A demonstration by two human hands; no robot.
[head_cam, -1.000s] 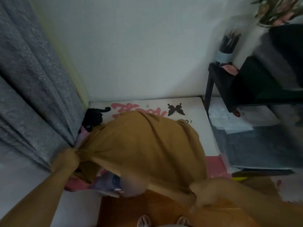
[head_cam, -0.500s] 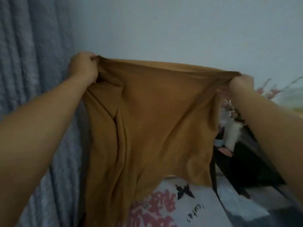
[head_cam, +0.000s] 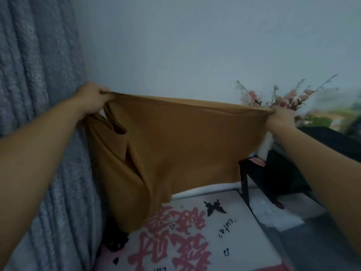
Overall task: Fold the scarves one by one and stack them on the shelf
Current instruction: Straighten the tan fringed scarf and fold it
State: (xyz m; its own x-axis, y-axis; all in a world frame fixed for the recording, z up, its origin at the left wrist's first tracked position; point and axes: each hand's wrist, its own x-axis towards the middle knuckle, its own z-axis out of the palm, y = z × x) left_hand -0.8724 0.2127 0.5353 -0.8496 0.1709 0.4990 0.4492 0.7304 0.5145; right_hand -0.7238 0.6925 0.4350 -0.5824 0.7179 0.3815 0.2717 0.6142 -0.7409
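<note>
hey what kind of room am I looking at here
Probably a bedroom or other room at home: a grey curtain hangs at the left, a printed white mat lies below, and pink flowers stand by a black shelf.

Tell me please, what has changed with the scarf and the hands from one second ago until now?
The scarf was bunched low over the white surface; both hands lifted it and pulled it wide, so it now hangs spread out. Since half a second ago it has been pulled a little wider. The left hand and right hand kept their grip on the top edge.
</note>
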